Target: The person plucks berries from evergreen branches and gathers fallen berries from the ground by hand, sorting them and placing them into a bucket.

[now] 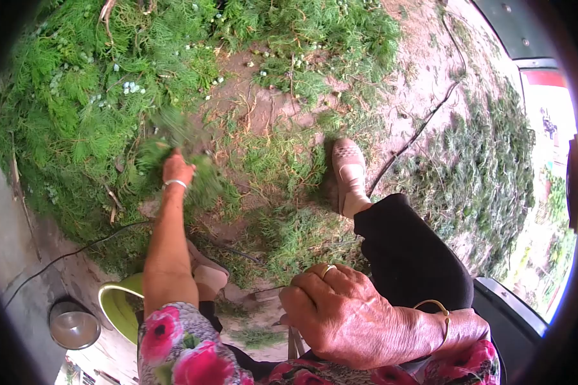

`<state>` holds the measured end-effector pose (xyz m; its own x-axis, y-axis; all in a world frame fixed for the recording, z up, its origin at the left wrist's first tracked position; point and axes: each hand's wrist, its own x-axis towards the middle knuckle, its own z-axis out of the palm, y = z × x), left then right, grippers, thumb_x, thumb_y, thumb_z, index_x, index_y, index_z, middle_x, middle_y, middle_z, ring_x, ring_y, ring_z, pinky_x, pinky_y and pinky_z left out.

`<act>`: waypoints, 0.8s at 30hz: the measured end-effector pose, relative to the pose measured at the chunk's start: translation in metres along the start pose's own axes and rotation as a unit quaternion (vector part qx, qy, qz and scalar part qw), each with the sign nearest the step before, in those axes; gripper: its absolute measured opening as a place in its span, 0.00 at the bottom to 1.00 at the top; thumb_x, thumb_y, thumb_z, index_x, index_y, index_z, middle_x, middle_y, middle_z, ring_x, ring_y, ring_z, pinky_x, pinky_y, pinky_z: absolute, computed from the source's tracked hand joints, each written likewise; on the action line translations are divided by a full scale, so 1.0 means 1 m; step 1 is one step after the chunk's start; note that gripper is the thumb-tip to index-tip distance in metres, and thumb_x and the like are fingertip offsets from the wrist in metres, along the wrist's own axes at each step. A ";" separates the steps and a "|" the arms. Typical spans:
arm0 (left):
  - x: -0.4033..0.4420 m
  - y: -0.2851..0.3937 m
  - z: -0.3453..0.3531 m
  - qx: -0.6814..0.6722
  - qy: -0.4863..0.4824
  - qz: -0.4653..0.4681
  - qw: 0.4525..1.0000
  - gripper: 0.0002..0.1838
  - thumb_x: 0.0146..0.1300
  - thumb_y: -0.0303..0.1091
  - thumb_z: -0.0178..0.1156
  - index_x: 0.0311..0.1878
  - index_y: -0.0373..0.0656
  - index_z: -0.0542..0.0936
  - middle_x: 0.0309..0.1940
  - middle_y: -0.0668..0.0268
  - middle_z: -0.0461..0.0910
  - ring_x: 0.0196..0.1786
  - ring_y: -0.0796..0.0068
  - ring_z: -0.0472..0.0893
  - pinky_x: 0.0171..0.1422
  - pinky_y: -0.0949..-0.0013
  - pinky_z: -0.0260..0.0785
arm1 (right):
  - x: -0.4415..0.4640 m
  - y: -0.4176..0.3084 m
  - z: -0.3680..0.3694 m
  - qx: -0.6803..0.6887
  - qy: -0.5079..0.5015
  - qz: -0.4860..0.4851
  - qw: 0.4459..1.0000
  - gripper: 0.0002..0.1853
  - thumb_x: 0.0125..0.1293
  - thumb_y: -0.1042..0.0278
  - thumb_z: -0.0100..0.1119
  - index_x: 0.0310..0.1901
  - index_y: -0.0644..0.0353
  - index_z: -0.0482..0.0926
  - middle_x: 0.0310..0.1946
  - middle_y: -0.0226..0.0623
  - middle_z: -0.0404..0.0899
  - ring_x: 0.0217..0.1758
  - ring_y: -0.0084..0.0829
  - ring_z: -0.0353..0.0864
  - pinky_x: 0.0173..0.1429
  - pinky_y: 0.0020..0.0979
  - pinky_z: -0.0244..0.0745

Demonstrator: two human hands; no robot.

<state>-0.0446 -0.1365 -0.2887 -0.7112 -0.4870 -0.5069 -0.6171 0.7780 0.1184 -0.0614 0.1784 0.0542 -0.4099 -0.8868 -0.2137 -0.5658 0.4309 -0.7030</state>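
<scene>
My left hand (178,172), with a pale bangle at the wrist, reaches down to the left and is closed on a green evergreen sprig (202,183). The sprig's feathery ends are smeared by motion. Right beside it lies a big heap of cut evergreen branches (77,122) with small pale cones among the leaves. Close to the camera, over my lap, my right hand (340,311) is a fist with a ring and a gold bracelet. Its fingers curl away from view, so what they hold, if anything, is hidden.
A yellow-green tub (119,308) stands by my left forearm, with a metal bowl (75,328) farther left. A black cable (414,135) crosses the ground on the right, near my shoe (349,163). Loose greenery (462,179) is spread out at right.
</scene>
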 end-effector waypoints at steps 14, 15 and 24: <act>-0.148 0.050 -0.108 -0.126 0.038 0.270 0.954 0.08 0.48 0.30 0.65 0.32 0.40 0.81 0.29 0.53 0.80 0.35 0.52 0.79 0.40 0.57 0.70 | 0.011 -0.002 0.020 -0.131 0.093 0.029 0.987 0.11 0.48 0.78 0.57 0.35 0.72 0.72 0.31 0.51 0.76 0.36 0.44 0.80 0.40 0.39 0.75; -0.155 0.061 -0.122 -0.107 0.044 0.328 0.938 0.07 0.47 0.30 0.65 0.30 0.41 0.81 0.29 0.54 0.79 0.36 0.52 0.78 0.39 0.56 0.69 | 0.017 -0.003 0.024 -0.092 0.111 0.058 0.988 0.13 0.54 0.69 0.56 0.36 0.70 0.71 0.30 0.49 0.75 0.34 0.45 0.79 0.37 0.40 0.74; -0.278 0.120 -0.223 -0.029 0.153 0.413 0.897 0.03 0.42 0.19 0.57 0.23 0.33 0.74 0.24 0.49 0.72 0.32 0.46 0.73 0.35 0.52 0.64 | 0.032 -0.020 0.020 0.054 0.126 0.127 0.982 0.07 0.48 0.73 0.56 0.27 0.65 0.81 0.28 0.52 0.81 0.35 0.47 0.83 0.38 0.43 0.78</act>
<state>0.0040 0.0033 0.0570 -0.9878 0.1525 0.0312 0.1524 0.9063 0.3942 -0.0487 0.1384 0.0478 -0.6993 -0.6780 -0.2267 -0.3489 0.6004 -0.7196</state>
